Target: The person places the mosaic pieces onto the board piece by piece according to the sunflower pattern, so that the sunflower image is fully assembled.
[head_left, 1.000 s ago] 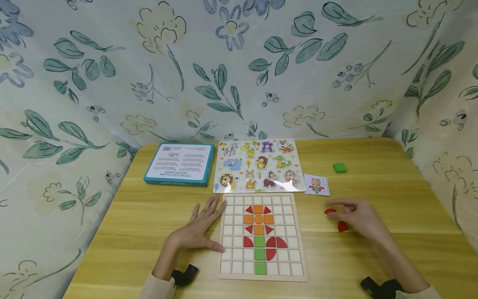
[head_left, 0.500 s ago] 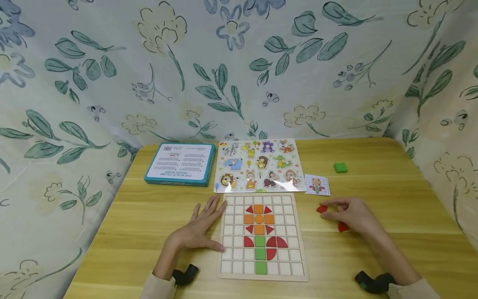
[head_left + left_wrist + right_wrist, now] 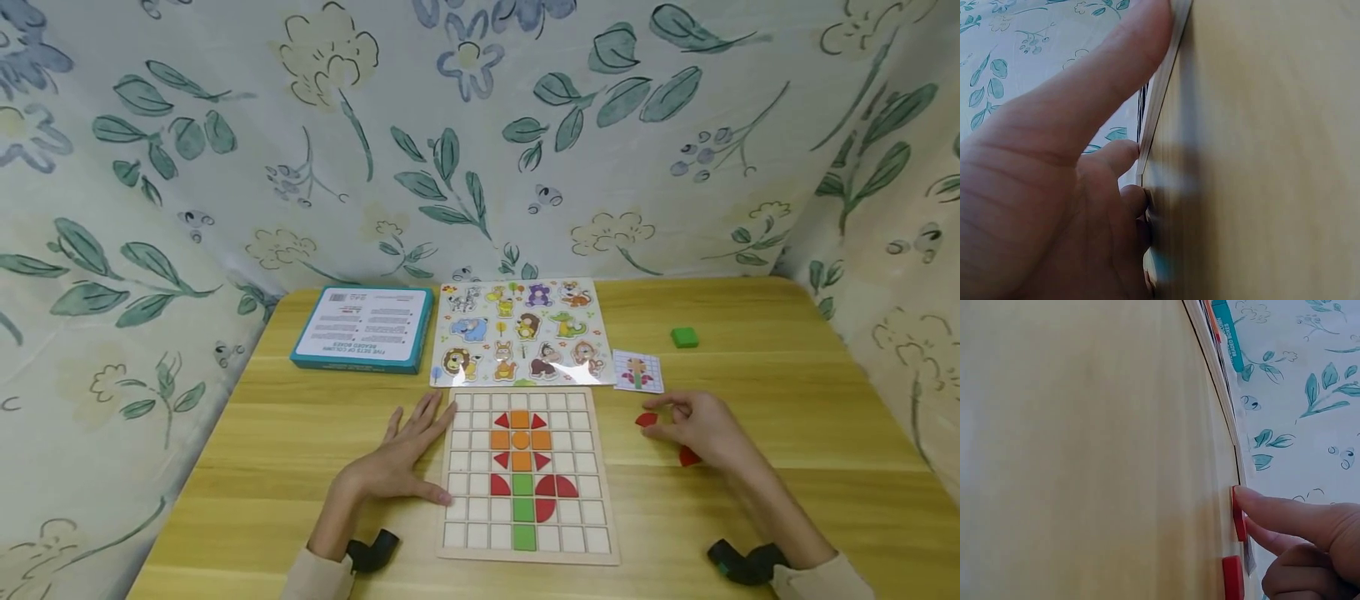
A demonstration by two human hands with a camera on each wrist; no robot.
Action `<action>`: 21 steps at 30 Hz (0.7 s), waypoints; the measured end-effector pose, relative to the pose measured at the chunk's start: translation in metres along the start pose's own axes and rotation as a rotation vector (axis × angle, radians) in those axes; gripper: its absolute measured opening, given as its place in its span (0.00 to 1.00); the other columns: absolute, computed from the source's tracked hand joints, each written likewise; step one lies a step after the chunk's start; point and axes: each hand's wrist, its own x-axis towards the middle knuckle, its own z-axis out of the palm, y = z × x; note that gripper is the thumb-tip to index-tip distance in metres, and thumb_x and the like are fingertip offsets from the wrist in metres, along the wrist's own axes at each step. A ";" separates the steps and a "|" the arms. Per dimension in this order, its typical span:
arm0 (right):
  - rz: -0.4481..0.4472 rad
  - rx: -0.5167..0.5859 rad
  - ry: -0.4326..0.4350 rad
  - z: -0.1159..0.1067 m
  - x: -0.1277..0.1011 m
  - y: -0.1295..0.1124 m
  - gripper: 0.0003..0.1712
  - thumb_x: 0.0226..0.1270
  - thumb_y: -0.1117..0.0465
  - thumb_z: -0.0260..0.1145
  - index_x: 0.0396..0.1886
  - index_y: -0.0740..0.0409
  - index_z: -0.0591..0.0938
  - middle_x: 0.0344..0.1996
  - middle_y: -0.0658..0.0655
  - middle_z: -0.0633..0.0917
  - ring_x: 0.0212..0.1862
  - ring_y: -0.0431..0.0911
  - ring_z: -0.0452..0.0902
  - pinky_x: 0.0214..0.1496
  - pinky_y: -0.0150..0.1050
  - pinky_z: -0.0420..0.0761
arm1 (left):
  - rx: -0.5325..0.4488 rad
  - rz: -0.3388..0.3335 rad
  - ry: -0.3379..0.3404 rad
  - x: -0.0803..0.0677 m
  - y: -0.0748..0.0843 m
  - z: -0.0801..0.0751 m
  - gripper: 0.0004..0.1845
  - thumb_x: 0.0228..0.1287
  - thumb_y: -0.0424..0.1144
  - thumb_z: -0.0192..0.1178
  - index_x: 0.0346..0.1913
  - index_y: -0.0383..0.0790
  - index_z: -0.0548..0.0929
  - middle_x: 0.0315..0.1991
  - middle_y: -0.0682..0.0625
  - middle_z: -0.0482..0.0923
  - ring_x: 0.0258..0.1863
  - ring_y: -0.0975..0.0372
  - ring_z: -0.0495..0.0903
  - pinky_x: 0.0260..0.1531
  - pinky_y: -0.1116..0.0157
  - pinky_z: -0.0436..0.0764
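Note:
A wooden grid board (image 3: 528, 559) lies on the table, with orange, red and green shapes set in a flower pattern. My left hand (image 3: 397, 465) rests with spread fingers along its left side, thumb and fingertips at the edge. To the right of the board, my right hand (image 3: 703, 429) pinches a red quarter-circle piece (image 3: 646, 420) between thumb and finger, at the tabletop. Another red piece (image 3: 688, 456) lies partly hidden beneath that hand. In the right wrist view the pinched piece (image 3: 1239, 515) stands near the second red piece (image 3: 1233, 578).
A small pattern card (image 3: 638, 371) lies beyond the right hand, and a green block (image 3: 684, 337) farther back. Behind the board is an animal puzzle (image 3: 522, 329), with a teal-edged box (image 3: 363, 329) to its left. A floral cloth (image 3: 480, 183) hangs behind the table.
My right hand has moved slightly left with the red quarter-circle piece, which has also turned. The left hand stays in place.

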 end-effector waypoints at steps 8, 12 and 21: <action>0.081 0.074 -0.043 -0.007 -0.001 0.014 0.28 0.61 0.49 0.79 0.56 0.61 0.86 0.18 0.47 0.63 0.20 0.39 0.58 0.19 0.33 0.58 | 0.003 0.003 -0.007 0.001 -0.001 0.000 0.68 0.52 0.60 0.77 0.85 0.48 0.40 0.85 0.44 0.22 0.84 0.47 0.22 0.77 0.35 0.22; 0.057 0.046 -0.039 -0.005 0.000 0.010 0.28 0.60 0.47 0.79 0.54 0.60 0.87 0.18 0.47 0.64 0.20 0.39 0.58 0.19 0.32 0.58 | 0.016 -0.011 -0.011 0.000 -0.002 -0.001 0.69 0.52 0.61 0.77 0.85 0.49 0.39 0.85 0.45 0.22 0.84 0.48 0.22 0.77 0.36 0.22; -0.049 -0.035 0.031 0.004 -0.001 -0.001 0.18 0.65 0.56 0.76 0.50 0.62 0.88 0.16 0.46 0.63 0.16 0.37 0.55 0.17 0.30 0.56 | -0.001 0.002 -0.006 0.001 -0.001 -0.001 0.68 0.52 0.61 0.77 0.85 0.48 0.40 0.85 0.44 0.23 0.84 0.47 0.23 0.77 0.35 0.22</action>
